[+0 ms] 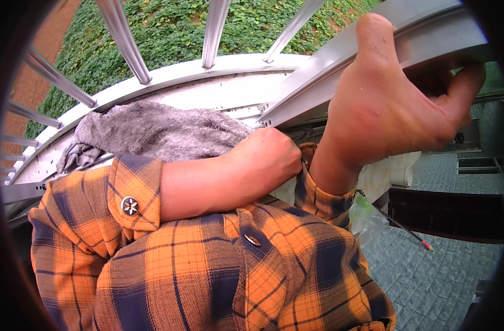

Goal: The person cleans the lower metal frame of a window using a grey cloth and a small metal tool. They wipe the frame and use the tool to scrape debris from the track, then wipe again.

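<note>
My right hand (384, 99) is at the aluminium window frame (310, 82), with its digits spread around the frame's edge; some are hidden behind the metal. My left hand (270, 151) is curled in a fist at the cuff of my right sleeve (324, 196), apparently pinching its edge, though the fingertips face away from view. Beyond my left forearm, a crumpled grey cloth (161, 128) lies on the white window sill (218, 93). Both arms wear an orange and navy plaid shirt, and the left cuff (138, 190) sits well up the forearm.
Metal railing bars (125, 45) rise from the sill's outer rim, with green ground plants (173, 29) beyond. At right, a room with grey tiles (421, 277) shows a dark door (446, 215), a thin pink-tipped rod (413, 238) and a clear plastic bag (365, 223).
</note>
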The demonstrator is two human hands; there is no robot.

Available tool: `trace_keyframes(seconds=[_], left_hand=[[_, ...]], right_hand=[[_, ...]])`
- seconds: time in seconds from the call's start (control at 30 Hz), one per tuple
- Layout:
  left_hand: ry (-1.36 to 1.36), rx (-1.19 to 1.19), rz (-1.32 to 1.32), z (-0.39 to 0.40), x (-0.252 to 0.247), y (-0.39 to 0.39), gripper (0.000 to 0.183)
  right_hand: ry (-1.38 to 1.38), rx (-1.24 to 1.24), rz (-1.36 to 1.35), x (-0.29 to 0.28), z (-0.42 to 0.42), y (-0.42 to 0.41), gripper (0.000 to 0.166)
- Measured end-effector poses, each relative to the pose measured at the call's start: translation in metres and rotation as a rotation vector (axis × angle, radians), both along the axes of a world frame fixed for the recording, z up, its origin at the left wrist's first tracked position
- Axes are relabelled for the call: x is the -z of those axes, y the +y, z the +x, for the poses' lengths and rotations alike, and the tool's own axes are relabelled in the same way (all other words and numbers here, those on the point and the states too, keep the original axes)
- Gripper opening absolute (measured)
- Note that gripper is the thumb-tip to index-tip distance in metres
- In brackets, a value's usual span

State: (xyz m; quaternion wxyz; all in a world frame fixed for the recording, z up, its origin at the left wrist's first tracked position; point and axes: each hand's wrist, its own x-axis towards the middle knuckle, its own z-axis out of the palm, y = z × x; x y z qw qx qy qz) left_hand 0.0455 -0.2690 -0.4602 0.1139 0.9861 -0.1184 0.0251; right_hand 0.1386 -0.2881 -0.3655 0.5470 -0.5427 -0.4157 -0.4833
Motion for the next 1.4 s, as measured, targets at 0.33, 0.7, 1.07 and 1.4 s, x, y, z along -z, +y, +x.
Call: trace_keyframes(seconds=[0.33, 0.7, 1.07, 1.4], left_hand=[[0.043, -0.071, 0.003, -0.08, -0.011, 0.041, 0.009], [0.338, -0.099, 0.092, -0.182, -0.053, 0.092, 0.018], [-0.05, -0.315, -0.389, -0.165, -0.073, 0.076, 0.047], [-0.043, -0.34, -0.914, -0.13, -0.023, 0.057, 0.035]], right_hand=[[0.059, -0.148, 0.087, -0.005, -0.011, 0.003, 0.039], [0.146, -0.038, 0.052, -0.006, -0.011, 0.0, 0.04], [0.149, -0.129, 0.05, -0.004, -0.01, 0.002, 0.041], [0.062, -0.207, 0.047, 0.001, -0.007, 0.003, 0.043]])
